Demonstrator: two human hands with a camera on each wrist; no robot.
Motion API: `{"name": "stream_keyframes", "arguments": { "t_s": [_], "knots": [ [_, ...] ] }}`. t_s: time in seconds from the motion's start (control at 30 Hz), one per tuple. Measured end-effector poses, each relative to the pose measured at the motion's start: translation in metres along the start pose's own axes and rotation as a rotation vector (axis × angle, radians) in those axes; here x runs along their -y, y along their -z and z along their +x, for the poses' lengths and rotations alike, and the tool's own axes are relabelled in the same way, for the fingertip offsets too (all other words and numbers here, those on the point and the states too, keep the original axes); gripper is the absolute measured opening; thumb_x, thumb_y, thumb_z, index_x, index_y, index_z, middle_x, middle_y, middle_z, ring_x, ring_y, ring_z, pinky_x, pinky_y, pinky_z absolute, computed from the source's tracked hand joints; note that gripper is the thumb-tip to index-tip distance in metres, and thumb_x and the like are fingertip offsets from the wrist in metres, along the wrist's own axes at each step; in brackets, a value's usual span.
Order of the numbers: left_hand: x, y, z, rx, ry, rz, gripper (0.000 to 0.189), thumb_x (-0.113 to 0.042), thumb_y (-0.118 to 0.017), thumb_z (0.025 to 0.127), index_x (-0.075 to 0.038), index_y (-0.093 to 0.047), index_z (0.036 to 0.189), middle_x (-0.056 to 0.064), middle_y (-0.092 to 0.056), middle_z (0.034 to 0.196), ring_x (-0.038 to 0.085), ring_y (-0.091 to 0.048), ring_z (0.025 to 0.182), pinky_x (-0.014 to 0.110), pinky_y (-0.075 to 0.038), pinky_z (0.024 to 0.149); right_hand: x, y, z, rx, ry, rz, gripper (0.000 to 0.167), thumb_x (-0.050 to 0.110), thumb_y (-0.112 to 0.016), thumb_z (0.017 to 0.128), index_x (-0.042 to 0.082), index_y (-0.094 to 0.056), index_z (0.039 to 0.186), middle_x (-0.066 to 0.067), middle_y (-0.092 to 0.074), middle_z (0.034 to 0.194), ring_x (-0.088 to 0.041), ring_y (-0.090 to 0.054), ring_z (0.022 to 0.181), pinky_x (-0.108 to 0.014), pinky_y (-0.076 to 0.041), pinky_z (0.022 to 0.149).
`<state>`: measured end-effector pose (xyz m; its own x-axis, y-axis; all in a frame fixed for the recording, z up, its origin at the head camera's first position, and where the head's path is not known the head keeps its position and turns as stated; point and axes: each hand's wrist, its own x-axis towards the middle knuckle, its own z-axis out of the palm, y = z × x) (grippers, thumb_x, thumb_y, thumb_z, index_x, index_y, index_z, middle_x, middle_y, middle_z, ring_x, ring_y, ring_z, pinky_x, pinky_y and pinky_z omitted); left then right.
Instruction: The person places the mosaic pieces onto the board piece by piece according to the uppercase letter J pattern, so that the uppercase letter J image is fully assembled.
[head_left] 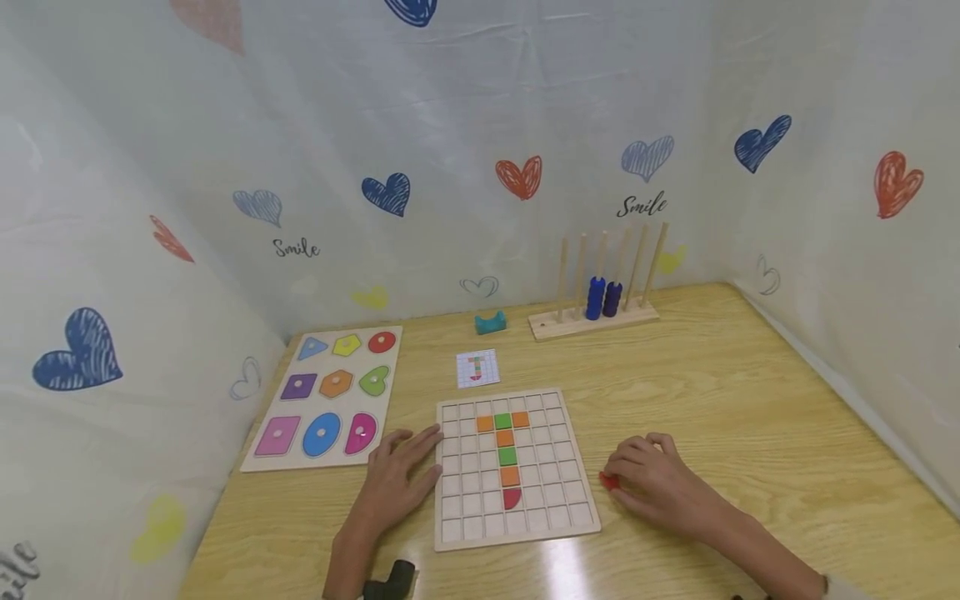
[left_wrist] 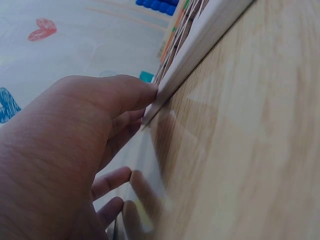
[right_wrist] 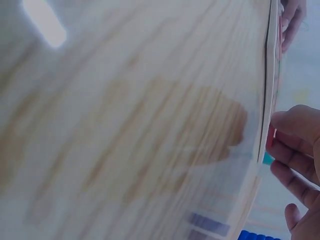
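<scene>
A wooden grid board [head_left: 562, 475] lies on the table, with orange and green square tiles and a red rounded tile [head_left: 512, 499] set in a J shape. My left hand [head_left: 397, 475] touches the board's left edge with its fingertips; in the left wrist view the thumb [left_wrist: 135, 92] rests against that edge. Just right of the board, my right hand [head_left: 660, 483] pinches a small red piece [head_left: 609, 481] between thumb and fingers. That red piece [right_wrist: 270, 136] is mostly hidden by the fingers in the right wrist view. Behind the board lies a pattern card [head_left: 477, 368] showing a similar J.
A shape puzzle board [head_left: 322, 400] with knobbed pieces lies at the left. At the back stand a teal block [head_left: 491, 322] and a wooden peg stand [head_left: 543, 328] holding blue and purple beads. A heart-printed curtain [head_left: 450, 108] surrounds the table [head_left: 712, 375].
</scene>
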<state>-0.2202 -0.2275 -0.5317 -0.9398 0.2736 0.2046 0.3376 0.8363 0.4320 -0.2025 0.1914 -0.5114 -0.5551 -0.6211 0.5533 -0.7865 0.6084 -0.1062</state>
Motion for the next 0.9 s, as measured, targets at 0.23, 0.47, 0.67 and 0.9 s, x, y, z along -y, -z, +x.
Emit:
{"name": "stream_keyframes", "arguments": {
  "t_s": [0.23, 0.47, 0.67, 0.9],
  "knots": [
    [0.000, 0.001, 0.001, -0.006, -0.011, -0.016, 0.052, -0.034, -0.066, 0.093, -0.025, -0.058, 0.143, -0.010, -0.050, 0.149, 0.032, -0.038, 0.135, 0.061, -0.027, 0.105, 0.001, -0.002, 0.007, -0.020, 0.024, 0.044, 0.030, 0.011, -0.086, 0.065, 0.019, -0.071, 0.090, 0.011, -0.066, 0.094, -0.014, -0.058, 0.093, -0.043, -0.031, 0.083],
    [0.000, 0.001, 0.001, -0.014, -0.022, -0.017, 0.051, -0.034, -0.066, 0.093, -0.024, -0.058, 0.143, -0.009, -0.051, 0.149, 0.033, -0.039, 0.134, 0.061, -0.028, 0.104, 0.005, -0.003, 0.014, -0.027, 0.030, 0.033, 0.030, 0.012, -0.086, 0.065, 0.020, -0.072, 0.090, 0.012, -0.066, 0.095, -0.014, -0.058, 0.094, -0.045, -0.032, 0.083],
    [-0.001, 0.002, 0.000, -0.017, -0.026, -0.018, 0.050, -0.034, -0.066, 0.093, -0.023, -0.059, 0.142, -0.008, -0.051, 0.148, 0.033, -0.039, 0.133, 0.062, -0.029, 0.103, 0.008, -0.003, 0.020, -0.019, 0.022, 0.025, 0.027, 0.014, -0.086, 0.066, 0.019, -0.072, 0.089, 0.012, -0.067, 0.094, -0.013, -0.059, 0.094, -0.047, -0.034, 0.084],
    [-0.001, 0.002, 0.000, -0.004, -0.013, -0.010, 0.051, -0.035, -0.066, 0.093, -0.026, -0.058, 0.143, -0.010, -0.050, 0.150, 0.032, -0.038, 0.135, 0.060, -0.029, 0.105, 0.013, -0.005, 0.027, -0.028, 0.042, 0.041, 0.027, 0.012, -0.086, 0.065, 0.018, -0.072, 0.087, 0.011, -0.067, 0.093, -0.014, -0.059, 0.093, -0.046, -0.033, 0.083]
  ]
}}
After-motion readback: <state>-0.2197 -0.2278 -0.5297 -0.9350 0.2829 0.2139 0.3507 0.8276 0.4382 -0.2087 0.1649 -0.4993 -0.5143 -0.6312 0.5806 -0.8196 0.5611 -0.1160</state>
